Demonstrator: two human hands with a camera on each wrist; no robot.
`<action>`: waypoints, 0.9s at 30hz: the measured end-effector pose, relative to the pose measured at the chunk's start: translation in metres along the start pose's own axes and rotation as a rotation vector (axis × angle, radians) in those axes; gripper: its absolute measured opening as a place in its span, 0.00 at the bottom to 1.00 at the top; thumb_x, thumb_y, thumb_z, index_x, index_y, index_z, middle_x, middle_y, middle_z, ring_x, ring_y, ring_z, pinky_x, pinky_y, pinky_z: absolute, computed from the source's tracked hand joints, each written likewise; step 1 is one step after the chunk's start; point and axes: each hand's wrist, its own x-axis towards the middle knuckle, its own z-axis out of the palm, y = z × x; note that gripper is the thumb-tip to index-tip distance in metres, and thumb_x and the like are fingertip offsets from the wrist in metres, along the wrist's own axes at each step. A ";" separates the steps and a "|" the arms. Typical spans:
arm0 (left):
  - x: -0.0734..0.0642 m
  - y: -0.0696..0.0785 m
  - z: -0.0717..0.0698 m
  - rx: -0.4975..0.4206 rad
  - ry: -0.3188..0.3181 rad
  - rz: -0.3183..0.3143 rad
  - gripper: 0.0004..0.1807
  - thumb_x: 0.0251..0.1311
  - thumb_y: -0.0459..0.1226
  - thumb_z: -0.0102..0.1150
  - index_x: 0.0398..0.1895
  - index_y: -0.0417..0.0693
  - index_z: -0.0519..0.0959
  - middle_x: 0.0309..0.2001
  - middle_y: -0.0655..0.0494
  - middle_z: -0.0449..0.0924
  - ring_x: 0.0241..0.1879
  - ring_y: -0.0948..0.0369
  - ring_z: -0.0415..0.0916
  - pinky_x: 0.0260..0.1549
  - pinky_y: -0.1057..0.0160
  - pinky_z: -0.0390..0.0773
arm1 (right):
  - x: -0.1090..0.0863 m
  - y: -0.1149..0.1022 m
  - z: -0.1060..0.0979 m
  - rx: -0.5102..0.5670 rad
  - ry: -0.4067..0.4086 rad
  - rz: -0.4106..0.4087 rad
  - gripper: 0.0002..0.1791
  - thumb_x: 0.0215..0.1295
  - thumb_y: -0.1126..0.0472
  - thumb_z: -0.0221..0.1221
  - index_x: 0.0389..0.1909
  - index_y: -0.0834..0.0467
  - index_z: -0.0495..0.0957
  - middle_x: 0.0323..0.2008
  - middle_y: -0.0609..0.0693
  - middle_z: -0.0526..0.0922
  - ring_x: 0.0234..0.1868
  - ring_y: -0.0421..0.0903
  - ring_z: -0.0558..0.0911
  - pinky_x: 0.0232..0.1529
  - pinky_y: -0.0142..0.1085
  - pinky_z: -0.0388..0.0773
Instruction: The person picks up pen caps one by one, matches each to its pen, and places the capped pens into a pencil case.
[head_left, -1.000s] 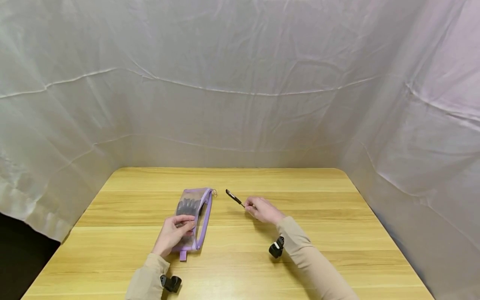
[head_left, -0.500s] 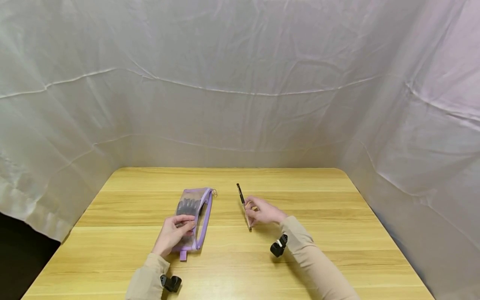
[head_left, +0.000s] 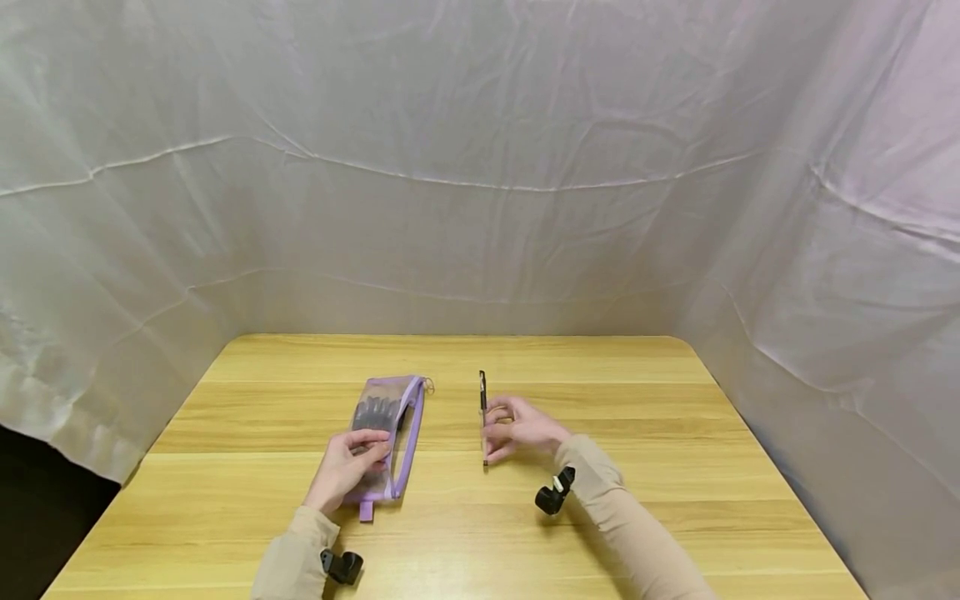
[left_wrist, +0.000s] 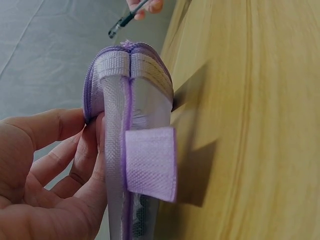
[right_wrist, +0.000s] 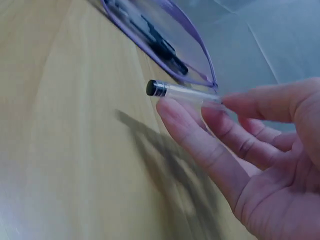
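My left hand [head_left: 343,473] pinches the near side of a see-through mesh pencil case [head_left: 409,454] with purple zipper trim. The case lies on the table at left, its mouth gaping to the right. Dark pens [right_wrist: 162,45] show inside it in the right wrist view. To the right of the case, my right hand [head_left: 527,427] holds a clear-barrelled pen [head_left: 483,396] with a black cap between thumb and fingertips. The pen points away from me, and its black end [right_wrist: 156,88] sticks out past the fingers above the table. A purple fabric tab [left_wrist: 151,162] juts from the case's near end.
The wooden table [head_left: 637,383] has rounded far corners. Grey cloth [head_left: 480,233] hangs behind it and along both sides. A small ring [head_left: 429,386] sits at the case's far corner. Black wrist cameras [head_left: 555,492] are strapped to both sleeves.
In my right hand the pen has swung from slanting far left to nearly straight ahead, its rear end now showing below the fingers. My left hand and the pencil case have stayed put.
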 end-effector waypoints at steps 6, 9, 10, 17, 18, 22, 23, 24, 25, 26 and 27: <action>0.000 0.001 -0.001 -0.006 0.001 0.005 0.16 0.65 0.26 0.59 0.54 0.21 0.76 0.34 0.54 0.82 0.31 0.69 0.80 0.36 0.67 0.87 | 0.012 -0.002 0.018 0.099 -0.029 0.058 0.30 0.68 0.74 0.56 0.67 0.74 0.56 0.41 0.59 0.79 0.33 0.50 0.85 0.44 0.45 0.89; 0.000 0.002 -0.001 -0.012 0.000 0.009 0.17 0.65 0.25 0.59 0.54 0.21 0.76 0.34 0.54 0.81 0.31 0.69 0.80 0.36 0.68 0.87 | 0.021 -0.007 0.029 0.134 -0.045 0.086 0.29 0.68 0.74 0.55 0.67 0.76 0.56 0.41 0.60 0.79 0.32 0.49 0.85 0.44 0.43 0.89; 0.000 0.002 0.000 -0.014 0.001 0.011 0.17 0.65 0.25 0.59 0.54 0.21 0.76 0.34 0.54 0.81 0.31 0.69 0.80 0.36 0.68 0.87 | 0.023 -0.008 0.032 0.139 -0.047 0.094 0.29 0.68 0.75 0.54 0.66 0.77 0.56 0.42 0.62 0.79 0.32 0.49 0.85 0.44 0.42 0.89; 0.001 0.003 0.000 -0.018 0.007 0.013 0.17 0.65 0.25 0.59 0.53 0.21 0.76 0.34 0.53 0.81 0.30 0.68 0.79 0.36 0.68 0.87 | 0.041 -0.016 0.054 0.129 -0.015 0.136 0.26 0.67 0.75 0.55 0.64 0.78 0.61 0.35 0.61 0.83 0.28 0.48 0.86 0.39 0.38 0.89; 0.000 0.003 0.000 -0.017 0.010 0.014 0.17 0.64 0.25 0.59 0.53 0.21 0.76 0.34 0.53 0.82 0.31 0.68 0.79 0.36 0.68 0.87 | 0.044 -0.016 0.057 0.126 -0.013 0.141 0.25 0.67 0.75 0.55 0.63 0.78 0.62 0.33 0.60 0.83 0.27 0.47 0.86 0.38 0.37 0.89; 0.000 0.003 0.000 -0.010 0.013 0.009 0.17 0.65 0.25 0.59 0.54 0.21 0.76 0.34 0.53 0.82 0.31 0.69 0.80 0.36 0.68 0.87 | 0.056 -0.017 0.071 0.116 -0.010 0.140 0.20 0.66 0.76 0.56 0.57 0.77 0.67 0.28 0.57 0.83 0.25 0.46 0.86 0.34 0.34 0.88; 0.000 0.003 0.000 -0.011 0.016 0.009 0.17 0.65 0.25 0.59 0.54 0.21 0.76 0.34 0.53 0.82 0.31 0.69 0.80 0.36 0.68 0.87 | 0.058 -0.018 0.075 0.120 -0.013 0.136 0.19 0.65 0.77 0.56 0.56 0.76 0.68 0.28 0.57 0.83 0.25 0.45 0.86 0.34 0.33 0.88; 0.000 0.003 0.000 -0.011 0.017 0.008 0.16 0.65 0.25 0.58 0.54 0.21 0.76 0.35 0.53 0.82 0.31 0.69 0.80 0.36 0.68 0.87 | 0.061 -0.018 0.078 0.130 -0.018 0.128 0.19 0.65 0.77 0.57 0.56 0.76 0.69 0.29 0.56 0.83 0.25 0.45 0.86 0.34 0.33 0.88; 0.000 0.003 0.000 -0.012 0.019 0.006 0.16 0.65 0.25 0.58 0.54 0.21 0.76 0.35 0.53 0.82 0.31 0.69 0.80 0.36 0.68 0.87 | 0.062 -0.019 0.081 0.136 -0.023 0.120 0.19 0.64 0.77 0.57 0.56 0.76 0.69 0.30 0.56 0.83 0.26 0.45 0.86 0.35 0.33 0.88; 0.000 0.003 0.000 -0.009 0.015 0.009 0.17 0.65 0.25 0.58 0.54 0.21 0.76 0.35 0.52 0.82 0.31 0.70 0.81 0.36 0.69 0.87 | 0.064 -0.019 0.083 0.139 -0.028 0.110 0.20 0.64 0.77 0.57 0.57 0.76 0.68 0.32 0.57 0.83 0.26 0.45 0.85 0.35 0.33 0.88; 0.000 0.003 0.000 -0.014 0.018 0.008 0.16 0.65 0.25 0.58 0.54 0.21 0.76 0.35 0.52 0.83 0.31 0.70 0.81 0.36 0.69 0.87 | 0.064 -0.020 0.084 0.147 -0.031 0.103 0.21 0.64 0.77 0.56 0.58 0.77 0.67 0.35 0.58 0.83 0.27 0.45 0.85 0.36 0.33 0.88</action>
